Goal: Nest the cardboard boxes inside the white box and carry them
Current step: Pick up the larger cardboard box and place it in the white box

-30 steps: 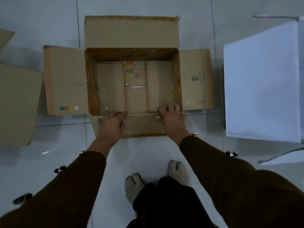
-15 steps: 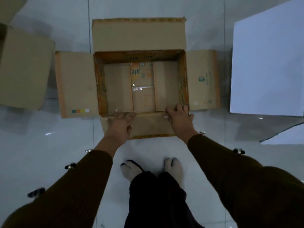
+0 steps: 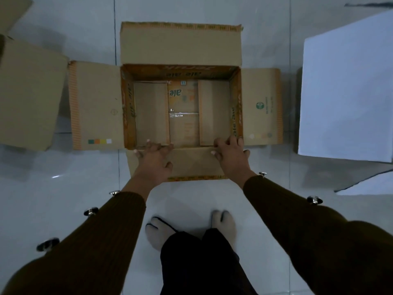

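Note:
An open brown cardboard box with orange print sits on the floor in front of me, all flaps spread out and its inside bare. My left hand and my right hand both rest on the near flap, fingers curled over the box's near rim. A second cardboard box lies at the far left, partly out of frame. The white box stands at the right, showing a flat white face.
The floor is glossy white tile. My feet in light socks stand just behind the box. A white sheet or flap lies at the right edge below the white box.
The view has shifted slightly, so the boxes sit further right and lower in frame. Both hands stay on the near flap, fingers hooked a little more over the rim.

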